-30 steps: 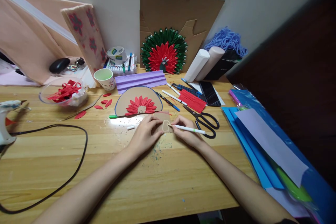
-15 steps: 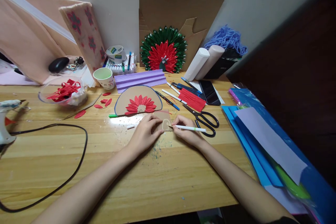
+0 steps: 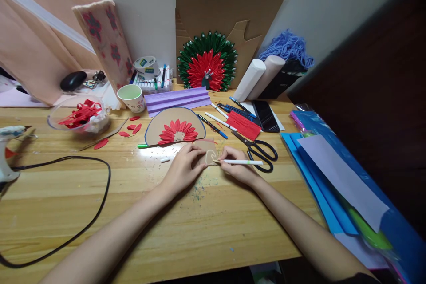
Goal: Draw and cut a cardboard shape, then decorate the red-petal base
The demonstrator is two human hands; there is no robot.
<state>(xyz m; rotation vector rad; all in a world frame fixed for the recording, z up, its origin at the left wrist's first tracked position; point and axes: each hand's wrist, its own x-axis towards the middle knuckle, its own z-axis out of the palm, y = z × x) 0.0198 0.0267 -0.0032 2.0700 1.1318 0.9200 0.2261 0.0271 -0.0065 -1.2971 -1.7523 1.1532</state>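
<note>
A small cardboard piece (image 3: pixel 205 145) lies flat on the table and carries a pale outlined shape. My left hand (image 3: pixel 186 164) steadies it from the left, thumb and fingers closed on its edge. Pinched in my right hand (image 3: pixel 237 166) is a white marker (image 3: pixel 244 162) with a green band, its tip on the cardboard beside the pale outline. Just behind sits a half-round cardboard (image 3: pixel 156 128) edged in blue, with red petals (image 3: pixel 178 131) fanned on it. Black-handled scissors (image 3: pixel 262 153) lie right of my right hand. A small white cap (image 3: pixel 165 159) rests left of my left hand.
A glue gun (image 3: pixel 8 151) with a looping black cord (image 3: pixel 108 186) is at the left. Behind are a bowl (image 3: pixel 55 120) of red scraps, a paper cup (image 3: pixel 133 100), purple crepe paper (image 3: pixel 176 101) and a phone (image 3: pixel 266 116). Blue sheets (image 3: pixel 309 186) line the right edge.
The marker has shifted slightly right, and the pale line now reaches a little further right on the cardboard. My left hand stays in place.
</note>
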